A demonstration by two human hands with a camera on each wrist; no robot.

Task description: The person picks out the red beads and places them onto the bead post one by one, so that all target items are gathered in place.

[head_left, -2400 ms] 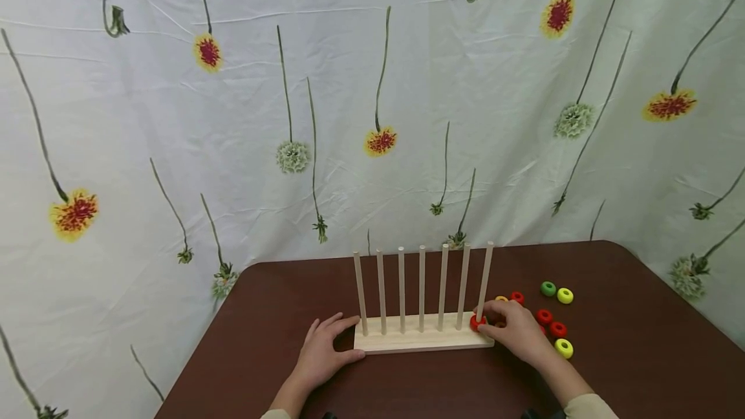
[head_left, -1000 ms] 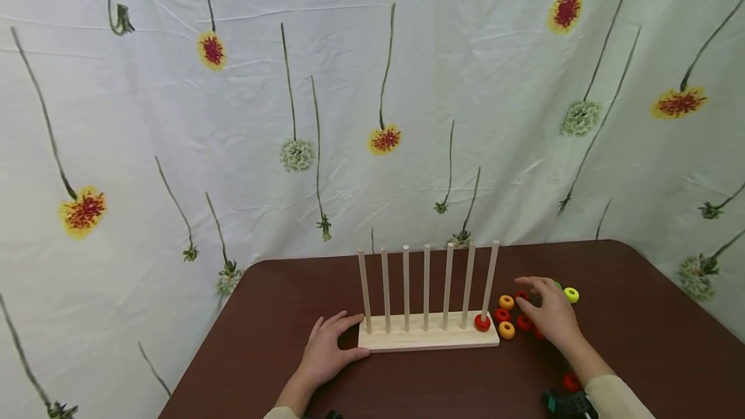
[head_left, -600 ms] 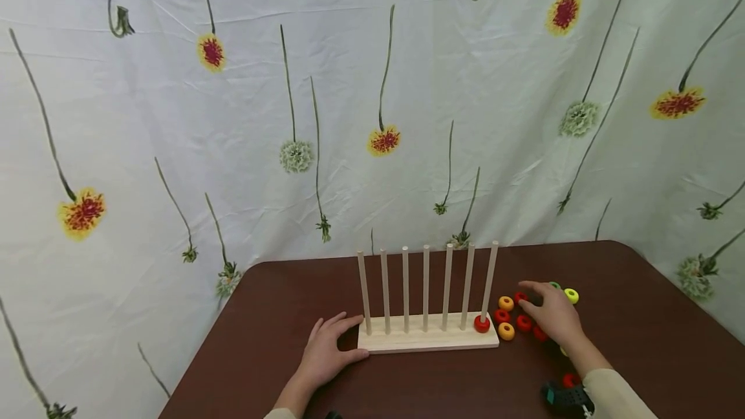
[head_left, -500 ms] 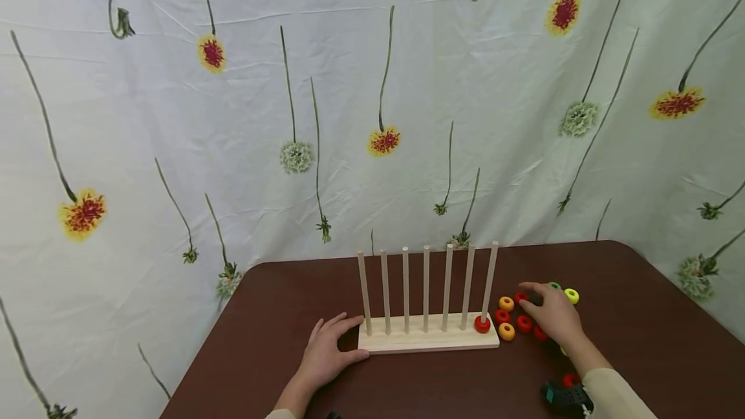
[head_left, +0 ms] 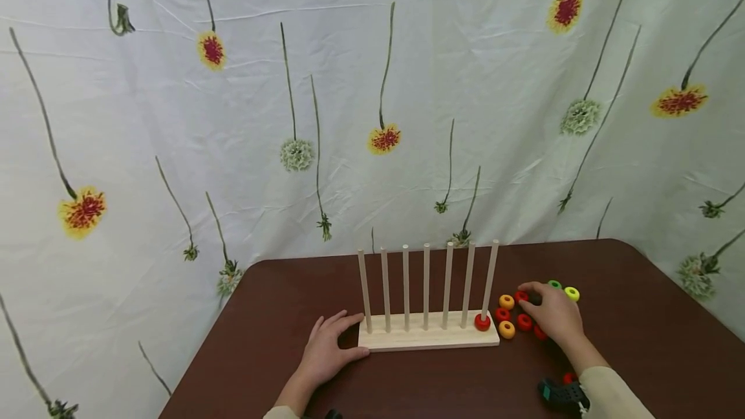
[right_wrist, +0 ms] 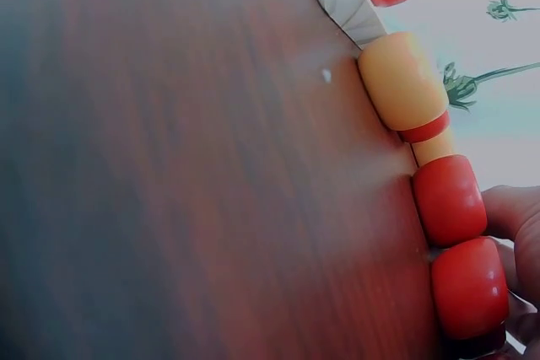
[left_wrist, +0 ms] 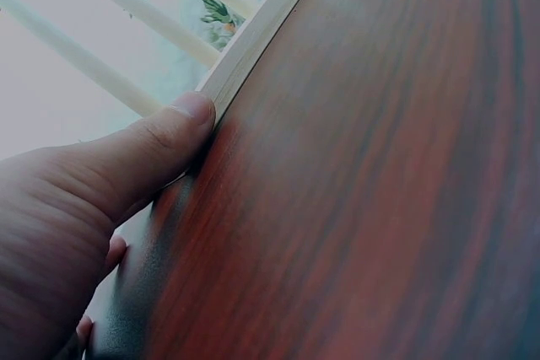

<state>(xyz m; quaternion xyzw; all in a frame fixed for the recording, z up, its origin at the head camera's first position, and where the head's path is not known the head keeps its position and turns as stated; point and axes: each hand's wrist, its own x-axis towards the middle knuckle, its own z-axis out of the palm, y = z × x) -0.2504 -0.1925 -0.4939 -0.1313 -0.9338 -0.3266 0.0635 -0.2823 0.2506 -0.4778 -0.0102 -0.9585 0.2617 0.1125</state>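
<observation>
A pale wooden peg board (head_left: 427, 338) with several upright pegs stands on the dark brown table. One red ring (head_left: 482, 322) sits at the foot of its rightmost peg. My left hand (head_left: 326, 351) grips the board's left end, thumb at the front edge and fingers behind; the left wrist view shows the thumb (left_wrist: 173, 137) against the wood. To the right, among loose rings, my right hand (head_left: 553, 312) has thumb and index finger around another red ring (head_left: 521, 297), pinching it on the table. Its other fingers are hidden in the head view.
Orange rings (head_left: 507, 330), more red rings (head_left: 524, 322), a green ring (head_left: 555, 285) and a yellow ring (head_left: 572, 294) lie around the right hand. Another red ring (head_left: 570, 378) is near the black wrist strap (head_left: 561, 394). A flowered white cloth (head_left: 349, 83) hangs behind the table.
My right hand has let go of the red ring on the rightmost peg and moved right to the loose rings, where its fingers have closed around another. The left hand stays on the board.
</observation>
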